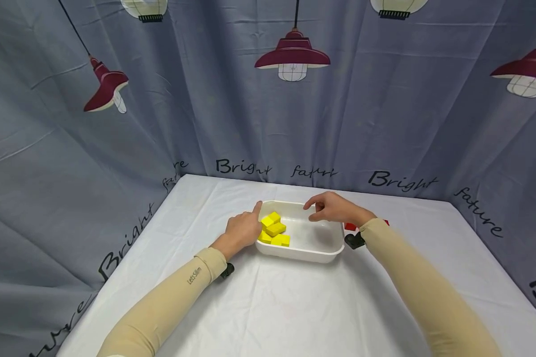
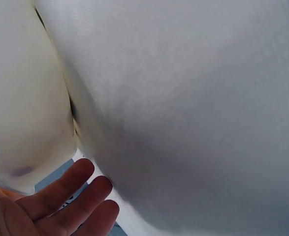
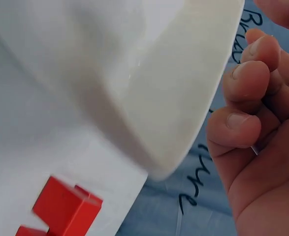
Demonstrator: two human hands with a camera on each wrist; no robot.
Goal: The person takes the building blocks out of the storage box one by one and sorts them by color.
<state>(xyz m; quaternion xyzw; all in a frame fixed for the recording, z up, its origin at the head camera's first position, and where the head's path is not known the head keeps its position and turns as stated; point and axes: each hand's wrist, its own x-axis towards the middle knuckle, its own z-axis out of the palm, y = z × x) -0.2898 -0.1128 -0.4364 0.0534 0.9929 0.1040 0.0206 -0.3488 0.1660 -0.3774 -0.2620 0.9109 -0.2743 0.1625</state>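
A white rectangular tub point(image 1: 301, 255) stands on the table with several yellow blocks point(image 1: 276, 229) piled at its left end. My left hand point(image 1: 243, 229) rests at the tub's left rim, index finger extended along it. Three loosely straightened fingers point(image 2: 80, 196) show beside a pale wall in the left wrist view. Over the tub's right part hovers my right hand point(image 1: 332, 207), its index finger and thumb apart with nothing between them. In the right wrist view its other fingers point(image 3: 247, 83) curl loosely near the tub's rim.
Red blocks point(image 3: 65, 204) lie on the table just right of the tub, partly hidden behind the right wrist in the head view. A white cloth point(image 1: 277, 307) covers the table. Grey curtains point(image 1: 232, 114) with printed lamps and lettering hang behind and at the sides.
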